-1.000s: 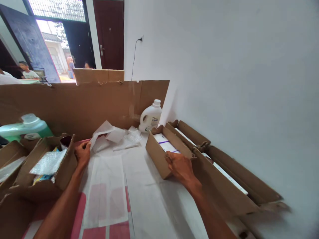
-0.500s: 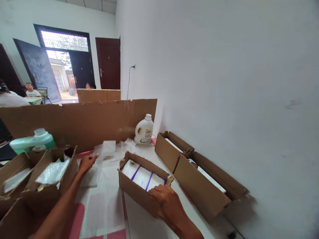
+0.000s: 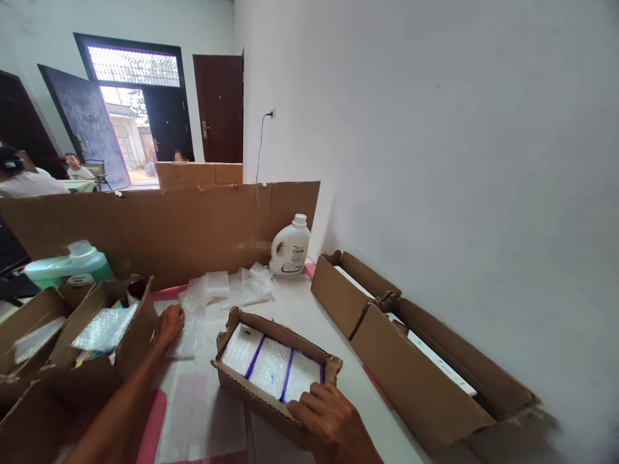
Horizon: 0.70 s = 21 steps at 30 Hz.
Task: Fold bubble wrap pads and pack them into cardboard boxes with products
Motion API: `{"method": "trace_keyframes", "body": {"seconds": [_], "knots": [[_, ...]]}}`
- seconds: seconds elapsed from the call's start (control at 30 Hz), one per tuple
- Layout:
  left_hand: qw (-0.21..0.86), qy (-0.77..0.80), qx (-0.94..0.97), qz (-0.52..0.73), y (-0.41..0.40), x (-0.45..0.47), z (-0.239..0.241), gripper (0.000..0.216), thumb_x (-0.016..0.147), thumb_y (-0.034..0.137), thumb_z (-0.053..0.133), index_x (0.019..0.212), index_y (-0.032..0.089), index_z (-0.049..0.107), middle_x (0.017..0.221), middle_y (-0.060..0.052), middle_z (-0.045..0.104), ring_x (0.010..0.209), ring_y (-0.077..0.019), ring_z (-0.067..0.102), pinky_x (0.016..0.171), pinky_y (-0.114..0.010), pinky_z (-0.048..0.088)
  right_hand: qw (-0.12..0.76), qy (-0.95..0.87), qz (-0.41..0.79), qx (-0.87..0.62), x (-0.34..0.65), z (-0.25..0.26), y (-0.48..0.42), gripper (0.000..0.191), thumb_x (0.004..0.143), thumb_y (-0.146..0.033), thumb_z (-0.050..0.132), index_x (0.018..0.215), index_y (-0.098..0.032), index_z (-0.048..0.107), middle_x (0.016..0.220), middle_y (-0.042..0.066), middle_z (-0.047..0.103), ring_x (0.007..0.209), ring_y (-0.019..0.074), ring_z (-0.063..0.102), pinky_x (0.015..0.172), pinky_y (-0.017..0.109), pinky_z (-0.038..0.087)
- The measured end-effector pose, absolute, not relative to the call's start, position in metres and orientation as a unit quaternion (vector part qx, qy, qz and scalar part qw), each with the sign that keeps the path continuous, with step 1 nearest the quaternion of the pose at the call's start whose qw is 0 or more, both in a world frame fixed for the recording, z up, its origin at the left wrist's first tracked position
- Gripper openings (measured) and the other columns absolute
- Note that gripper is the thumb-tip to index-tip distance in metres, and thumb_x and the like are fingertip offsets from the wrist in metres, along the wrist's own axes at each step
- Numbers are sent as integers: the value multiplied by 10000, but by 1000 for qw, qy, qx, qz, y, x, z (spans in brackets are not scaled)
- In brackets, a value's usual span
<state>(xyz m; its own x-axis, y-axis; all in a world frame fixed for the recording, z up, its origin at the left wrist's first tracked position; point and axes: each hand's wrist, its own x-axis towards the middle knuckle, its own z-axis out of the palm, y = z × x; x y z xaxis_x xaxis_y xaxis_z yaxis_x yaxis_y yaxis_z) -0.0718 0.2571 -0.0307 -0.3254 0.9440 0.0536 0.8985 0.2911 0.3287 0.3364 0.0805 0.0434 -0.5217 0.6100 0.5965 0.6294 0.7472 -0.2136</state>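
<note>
Two hands apart: right hand (image 3: pixel 333 422) gripping carton (image 3: pixel 276 367), left hand (image 3: pixel 170 322) flat on bubble wrap (image 3: pixel 191 316); best slid level.

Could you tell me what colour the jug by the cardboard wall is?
The jug is white; the head view shows it.

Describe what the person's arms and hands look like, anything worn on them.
Both arms are bare as far as the picture shows them: no sleeves, gloves, watch or bracelet in view. The left hand and forearm come up from the lower left; the right hand enters at the bottom edge. No rings can be made out on the fingers that show, and no markings either.
</note>
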Motion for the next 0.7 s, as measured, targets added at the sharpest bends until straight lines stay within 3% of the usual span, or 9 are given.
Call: {"method": "trace_keyframes", "body": {"seconds": [0.17, 0.3, 0.4, 0.53, 0.6, 0.7], "knots": [[55, 790, 584, 177, 238, -53, -35, 297, 913, 404, 645, 1082, 160, 646, 1184, -82, 636, 1135, -249, 592, 980, -493, 490, 370, -860, -10, -351, 330, 40, 81, 257, 858, -6, 423, 775, -206, 561, 639, 16, 565, 652, 180, 441, 695, 328, 253], [75, 782, 570, 241, 232, -47, -34, 265, 928, 392, 629, 1056, 160, 649, 1131, -69, 651, 1057, -220, 618, 935, -454, 512, 360, -858, 2, -367, 330, 43, 77, 265, 841, 15, 444, 799, -207, 583, 673, 18, 594, 694, 187, 464, 718, 318, 274], [98, 767, 547, 320, 236, -51, -18, 311, 933, 417, 625, 1116, 165, 639, 1133, -67, 661, 1005, -201, 641, 898, -431, 538, 352, -857, 0, -377, 331, 46, 77, 258, 805, 33, 476, 769, -204, 571, 669, 13, 592, 701, 184, 466, 713, 312, 280], [121, 721, 508, 455, 236, -55, 25, 349, 892, 502, 597, 968, 171, 673, 1076, -93, 682, 1035, -233, 629, 898, -403, 521, 326, -868, -31, -372, 329, 47, 84, 238, 799, 33, 516, 755, -195, 567, 663, 10, 587, 700, 177, 467, 700, 312, 280], [154, 687, 491, 514, 226, -55, 50, 429, 822, 594, 577, 918, 192, 688, 986, -89, 704, 982, -247, 644, 815, -353, 530, 317, -876, -51, -359, 325, 47, 88, 227, 807, 28, 533, 772, -192, 578, 673, 9, 595, 705, 174, 473, 695, 312, 280], [233, 639, 465, 567, 193, -58, 83, 549, 637, 689, 666, 896, 206, 704, 755, -37, 693, 731, -221, 653, 602, -294, 505, 306, -889, -67, -335, 318, 45, 94, 230, 809, 36, 541, 774, -187, 584, 675, 3, 606, 708, 169, 484, 696, 312, 288]]}}
